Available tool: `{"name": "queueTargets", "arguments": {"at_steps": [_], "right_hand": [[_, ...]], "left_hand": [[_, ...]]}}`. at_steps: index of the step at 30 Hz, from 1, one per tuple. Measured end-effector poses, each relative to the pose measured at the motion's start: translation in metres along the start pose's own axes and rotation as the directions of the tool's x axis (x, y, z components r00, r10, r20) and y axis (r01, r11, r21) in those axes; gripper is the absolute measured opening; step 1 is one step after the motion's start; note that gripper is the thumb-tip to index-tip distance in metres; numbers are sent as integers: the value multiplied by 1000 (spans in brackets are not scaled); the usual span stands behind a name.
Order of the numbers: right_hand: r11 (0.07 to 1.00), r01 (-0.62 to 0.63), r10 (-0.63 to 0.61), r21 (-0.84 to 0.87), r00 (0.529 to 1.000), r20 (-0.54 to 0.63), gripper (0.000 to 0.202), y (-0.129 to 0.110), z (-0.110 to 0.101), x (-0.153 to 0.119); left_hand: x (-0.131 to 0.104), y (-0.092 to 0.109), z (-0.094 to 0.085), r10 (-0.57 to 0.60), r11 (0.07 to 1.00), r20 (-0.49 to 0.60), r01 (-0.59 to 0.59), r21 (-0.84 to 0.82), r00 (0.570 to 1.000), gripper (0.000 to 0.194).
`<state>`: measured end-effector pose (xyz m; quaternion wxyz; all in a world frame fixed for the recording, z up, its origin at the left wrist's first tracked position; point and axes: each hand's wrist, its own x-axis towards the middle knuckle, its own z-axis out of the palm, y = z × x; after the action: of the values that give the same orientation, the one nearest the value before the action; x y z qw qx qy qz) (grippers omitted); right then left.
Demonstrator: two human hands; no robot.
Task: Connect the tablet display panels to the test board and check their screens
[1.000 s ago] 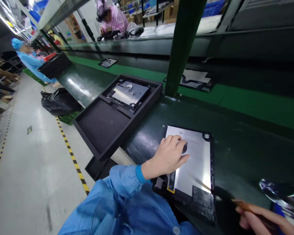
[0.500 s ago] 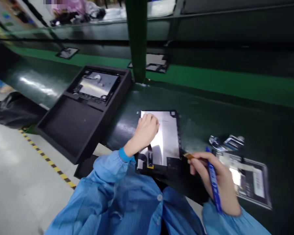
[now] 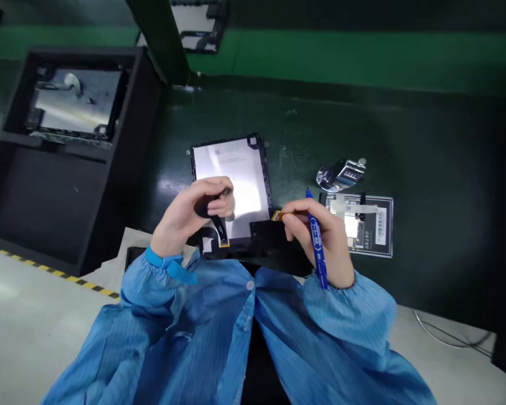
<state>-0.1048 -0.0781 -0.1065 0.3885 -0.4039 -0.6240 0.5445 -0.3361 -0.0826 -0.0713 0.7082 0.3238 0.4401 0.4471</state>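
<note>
A tablet screen panel (image 3: 242, 163) with a silvery back and black frame lies on the bench before me. My left hand (image 3: 194, 211) is above its left side, fingers curled in a pinch; a small dark bit shows at the fingertips, too unclear to name. Below those fingers runs a black ribbon cable (image 3: 220, 228) with a yellow-edged end. At the panel's lower right corner, my right hand (image 3: 320, 233) pinches an orange flex cable (image 3: 277, 215) between thumb and forefinger. A blue pen (image 3: 317, 242) is tucked across the same hand, tip pointing away from me.
Right of my hand lies a clear-edged case with a circuit board and barcode label (image 3: 380, 226). Behind it is a chrome tally counter (image 3: 341, 175). A black foam tray (image 3: 124, 163) at left holds another panel (image 3: 78, 109). A green post (image 3: 162, 45) rises at the back.
My view has swung down and to the right. My left hand has drawn back from the upper panel toward its lower left side. The right hand still pinches the orange flex cable.
</note>
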Motion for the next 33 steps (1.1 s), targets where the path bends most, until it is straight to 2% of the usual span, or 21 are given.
{"name": "queueTargets", "arguments": {"at_steps": [3,9,16,19,25,33], "right_hand": [[1000,-11,11,7,1000,3,9,-2,0,-1],[999,-39,38,34,998,49,14,-4,2,0],[1000,9,-8,-9,1000,30,13,-6,-2,0],[999,5,-4,-42,1000,27,13,-6,-3,0],[996,17,-15,-90,999,32,13,-6,-3,1],[997,12,-9,-79,999,39,14,-6,-4,1]], "left_hand": [[-9,-8,12,116,990,-111,-105,100,987,18],[-13,-26,39,264,894,-185,-167,416,947,8],[-12,-35,43,412,778,-265,-185,600,872,10],[-12,-37,45,414,766,-267,-174,619,870,13],[-11,-41,46,399,804,-295,-176,568,868,12],[-8,-42,43,361,821,-253,-178,542,897,12]]}}
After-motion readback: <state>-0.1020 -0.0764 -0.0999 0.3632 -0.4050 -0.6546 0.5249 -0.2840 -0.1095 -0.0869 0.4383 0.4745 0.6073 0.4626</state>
